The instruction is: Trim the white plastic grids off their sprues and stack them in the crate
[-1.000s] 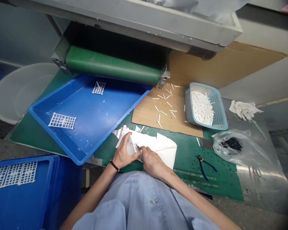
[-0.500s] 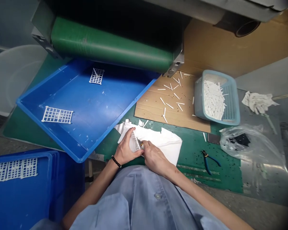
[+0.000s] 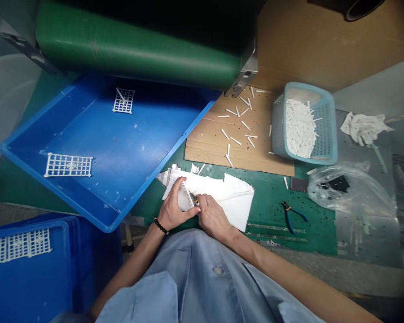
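My left hand [image 3: 171, 210] grips a white plastic grid piece [image 3: 188, 195], held on edge between thumb and fingers. Closed around a pair of pliers [image 3: 195, 200], my right hand [image 3: 214, 216] covers most of the handles; the dark jaws and a bit of yellow show against the grid piece. Whether the jaws are closed on it I cannot tell. Beneath both hands a white cloth [image 3: 237, 193] lies on the green tabletop [image 3: 269, 195]. Two more white grids, a larger one [image 3: 69, 165] and a smaller one [image 3: 123, 100], lie in the blue tray [image 3: 121, 148].
Blue-handled pliers [image 3: 292, 216] lie to the right, near a clear plastic bag [image 3: 353, 190]. A light-blue basket [image 3: 326, 130] holds white sticks; several more lie scattered on cardboard [image 3: 205, 143]. A green roller [image 3: 138, 49] overhangs the tray. Stacked blue trays [image 3: 69, 264] stand lower left.
The camera view has shifted and tilted slightly, so the bench contents sit a little differently in frame. Both hands keep almost the same hold on the grid piece and pliers.
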The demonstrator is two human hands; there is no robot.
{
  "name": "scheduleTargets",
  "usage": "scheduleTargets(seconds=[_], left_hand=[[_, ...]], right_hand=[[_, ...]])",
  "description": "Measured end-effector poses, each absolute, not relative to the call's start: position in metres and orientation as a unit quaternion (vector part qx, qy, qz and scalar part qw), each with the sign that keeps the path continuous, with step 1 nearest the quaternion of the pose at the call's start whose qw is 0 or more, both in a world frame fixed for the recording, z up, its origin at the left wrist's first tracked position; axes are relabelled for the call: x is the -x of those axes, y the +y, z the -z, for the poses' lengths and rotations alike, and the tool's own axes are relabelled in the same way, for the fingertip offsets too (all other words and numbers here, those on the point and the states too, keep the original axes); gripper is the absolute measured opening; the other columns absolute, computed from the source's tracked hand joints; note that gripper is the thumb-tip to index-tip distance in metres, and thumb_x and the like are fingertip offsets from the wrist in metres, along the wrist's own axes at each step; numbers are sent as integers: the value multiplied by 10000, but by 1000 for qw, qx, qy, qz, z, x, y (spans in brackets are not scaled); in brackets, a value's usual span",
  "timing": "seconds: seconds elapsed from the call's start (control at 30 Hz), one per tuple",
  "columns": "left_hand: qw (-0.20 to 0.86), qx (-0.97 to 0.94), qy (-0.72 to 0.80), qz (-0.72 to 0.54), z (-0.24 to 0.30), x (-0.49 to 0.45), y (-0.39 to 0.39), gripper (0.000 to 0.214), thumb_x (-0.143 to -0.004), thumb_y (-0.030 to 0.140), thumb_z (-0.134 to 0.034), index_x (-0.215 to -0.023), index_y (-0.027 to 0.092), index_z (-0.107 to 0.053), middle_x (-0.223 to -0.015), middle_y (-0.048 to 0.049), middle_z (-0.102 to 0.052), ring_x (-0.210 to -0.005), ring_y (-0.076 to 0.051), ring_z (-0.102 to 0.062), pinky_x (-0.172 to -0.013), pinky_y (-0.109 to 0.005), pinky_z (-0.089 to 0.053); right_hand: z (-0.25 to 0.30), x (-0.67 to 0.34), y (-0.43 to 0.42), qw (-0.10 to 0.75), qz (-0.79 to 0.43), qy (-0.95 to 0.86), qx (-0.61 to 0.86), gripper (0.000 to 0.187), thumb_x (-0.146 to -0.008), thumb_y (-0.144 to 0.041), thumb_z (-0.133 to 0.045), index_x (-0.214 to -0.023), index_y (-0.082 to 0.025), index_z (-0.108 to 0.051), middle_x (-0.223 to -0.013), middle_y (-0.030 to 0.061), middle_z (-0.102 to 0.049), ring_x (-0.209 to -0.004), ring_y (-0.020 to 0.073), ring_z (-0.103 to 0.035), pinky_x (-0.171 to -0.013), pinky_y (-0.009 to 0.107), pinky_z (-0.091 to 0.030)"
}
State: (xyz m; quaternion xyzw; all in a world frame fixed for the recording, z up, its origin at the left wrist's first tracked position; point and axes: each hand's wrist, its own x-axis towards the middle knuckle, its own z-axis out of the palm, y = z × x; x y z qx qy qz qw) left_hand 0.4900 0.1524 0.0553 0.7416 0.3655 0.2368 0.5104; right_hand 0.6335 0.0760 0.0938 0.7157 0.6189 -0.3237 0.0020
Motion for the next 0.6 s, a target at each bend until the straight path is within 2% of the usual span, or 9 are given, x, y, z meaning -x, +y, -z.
scheduleTargets(seconds=[0.13, 0.2, 0.23, 0.3, 0.37, 0.4, 0.5, 0.6], left_hand=[[492, -756, 364, -234, -67, -483, 151, 864, -802, 262, -573, -1487, 190, -52, -1521, -138, -251, -1395, -291, -267, -1123, -445, -323], [427, -772, 400, -249, -74, -478, 149, 847, -819, 246, -547, -1491, 189, -36, -1551, -132, -157, -1425, -306, -169, -1133, -457, -291], [383, -779, 423, -261, -76, -475, 148, 816, -824, 252, -548, -1487, 185, -78, -1545, -139, -156, -1422, -315, -167, -1128, -466, -291], [298, -797, 451, -269, -79, -473, 147, 648, -838, 274, -550, -1420, 174, -285, -1449, -163, -309, -1355, -321, -307, -1081, -465, -347], [246, -826, 451, -233, -78, -473, 149, 360, -867, 289, -515, -1208, 172, -520, -1199, -147, -500, -1150, -285, -501, -961, -425, -448], [230, -840, 446, -204, -77, -474, 150, 243, -886, 291, -484, -1076, 176, -582, -1062, -123, -540, -1027, -258, -549, -885, -395, -482], [199, -869, 434, -130, -76, -481, 155, 233, -925, 282, -401, -835, 186, -593, -848, -75, -529, -811, -210, -555, -731, -335, -492], [190, -874, 433, -110, -81, -486, 155, 225, -927, 250, -394, -786, 189, -558, -822, -59, -516, -781, -196, -547, -713, -317, -475]], right_hand=[[-85, -637, 68, -64, 310, 608, -728, 317, -930, -175, -351, -1218, -106, -463, -1084, 148, -559, -1049, 257, -487, -934, 370, -399], [-90, -642, 65, -112, 324, 586, -734, 332, -939, -210, -359, -1244, -112, -443, -1133, 149, -559, -1067, 247, -510, -933, 362, -409], [-95, -646, 63, -136, 337, 572, -735, 351, -940, -229, -367, -1267, -114, -424, -1161, 149, -556, -1076, 241, -520, -932, 357, -414], [-112, -653, 60, -181, 366, 540, -736, 404, -937, -268, -382, -1314, -123, -377, -1194, 143, -554, -1082, 230, -539, -922, 348, -424], [-133, -659, 55, -221, 390, 511, -734, 440, -932, -304, -393, -1338, -140, -347, -1191, 131, -564, -1069, 221, -554, -911, 346, -432], [-144, -661, 53, -240, 399, 500, -730, 443, -930, -318, -398, -1335, -148, -346, -1173, 124, -574, -1051, 216, -561, -905, 346, -434], [-169, -664, 47, -293, 425, 482, -707, 389, -930, -348, -413, -1279, -179, -387, -1090, 89, -606, -964, 194, -578, -884, 339, -444], [-180, -664, 43, -349, 458, 462, -674, 317, -932, -380, -437, -1201, -213, -427, -1017, 50, -619, -915, 176, -582, -869, 326, -455]])
